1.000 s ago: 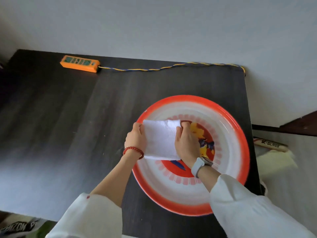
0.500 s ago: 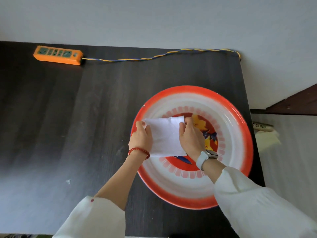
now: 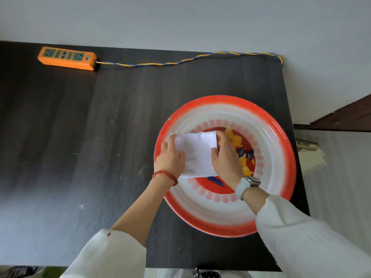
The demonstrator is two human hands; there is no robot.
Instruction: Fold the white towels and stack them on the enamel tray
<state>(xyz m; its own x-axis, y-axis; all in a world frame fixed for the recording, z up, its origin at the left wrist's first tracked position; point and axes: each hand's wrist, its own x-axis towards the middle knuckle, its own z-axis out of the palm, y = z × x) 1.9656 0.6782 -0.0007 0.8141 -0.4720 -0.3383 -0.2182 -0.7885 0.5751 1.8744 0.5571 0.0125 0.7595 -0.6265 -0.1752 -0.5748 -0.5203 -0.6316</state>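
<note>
We count one folded white towel (image 3: pixel 197 153), soft and rectangular, lying in one round enamel tray (image 3: pixel 281 137) (glossy, red-rimmed, with a painted centre) on the dark wood-grain tabletop (image 3: pixel 100 137). Our left hand (image 3: pixel 170 158) and right hand (image 3: pixel 225 155) rest on its two ends, fingers curled over the edges. One orange power strip (image 3: pixel 67 58) lies at the far edge.

Dark table (image 3: pixel 100 157) bears enamel tray (image 3: pixel 281 197) and orange power strip (image 3: pixel 67 58)
</note>
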